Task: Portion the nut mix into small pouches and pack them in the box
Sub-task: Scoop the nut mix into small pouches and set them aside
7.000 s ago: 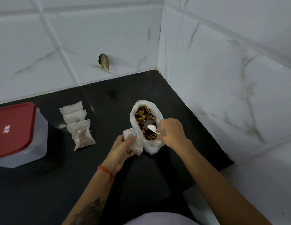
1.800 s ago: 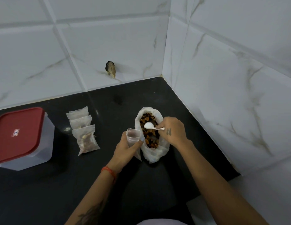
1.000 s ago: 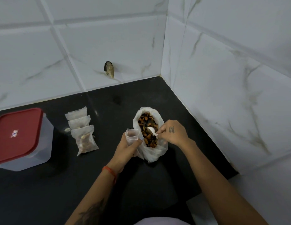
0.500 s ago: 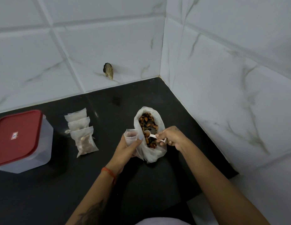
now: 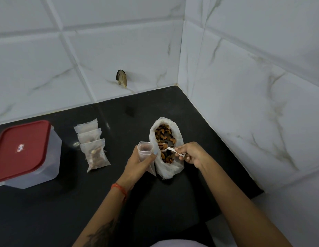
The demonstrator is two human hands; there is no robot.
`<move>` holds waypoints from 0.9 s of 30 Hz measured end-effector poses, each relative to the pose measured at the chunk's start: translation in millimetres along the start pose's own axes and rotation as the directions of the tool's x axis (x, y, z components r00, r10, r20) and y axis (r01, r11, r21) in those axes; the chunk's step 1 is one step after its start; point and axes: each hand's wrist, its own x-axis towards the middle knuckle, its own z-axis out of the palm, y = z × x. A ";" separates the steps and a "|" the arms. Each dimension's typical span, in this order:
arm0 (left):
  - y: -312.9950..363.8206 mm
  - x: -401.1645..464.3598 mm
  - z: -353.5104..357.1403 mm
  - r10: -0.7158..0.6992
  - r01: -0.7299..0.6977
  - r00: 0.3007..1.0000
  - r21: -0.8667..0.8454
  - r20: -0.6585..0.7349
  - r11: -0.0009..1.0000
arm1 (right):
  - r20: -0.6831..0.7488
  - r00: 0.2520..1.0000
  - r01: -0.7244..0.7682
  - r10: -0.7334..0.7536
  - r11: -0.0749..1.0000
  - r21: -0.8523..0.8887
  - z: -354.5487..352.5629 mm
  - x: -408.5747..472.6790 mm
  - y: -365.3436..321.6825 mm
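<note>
A white plastic bag of brown nut mix stands open on the black counter. My left hand holds a small clear pouch upright with its mouth open, just left of the bag. My right hand grips a white plastic spoon by its handle; the bowl carries a few nuts and hovers over the bag, close to the pouch's mouth. Three filled pouches lie in a row to the left. The box, clear with a red lid, sits shut at the far left.
White marble-patterned tiled walls meet in a corner behind and to the right of the bag. A small dark broken spot marks the back wall. The counter's right edge runs along the right wall.
The spoon dipped into the nut mix and has come up loaded, moving left toward the pouch. My left hand keeps the pouch open in the same place.
</note>
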 end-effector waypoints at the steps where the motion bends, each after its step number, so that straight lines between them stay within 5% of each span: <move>1: 0.3 -0.4 0.0 0.001 -0.001 1.000 0.004 0.002 1.000 | -0.002 1.000 0.000 0.000 1.000 0.007 0.0 -0.4 -0.1; 19: 14.7 1.9 -7.0 0.183 -0.168 0.983 0.305 -0.022 0.938 | -0.110 0.987 0.126 -0.115 0.988 0.093 -7.3 -30.0 -4.3; 24: 25.3 7.9 -8.9 0.270 -0.239 0.963 0.400 -0.023 0.885 | -0.060 0.961 0.276 -0.271 0.954 0.117 -3.1 -55.4 -16.6; 27: 30.3 9.0 -7.9 0.312 -0.285 0.950 0.380 -0.008 0.880 | -0.029 0.897 0.439 -0.440 0.898 -0.032 7.8 -71.7 -22.5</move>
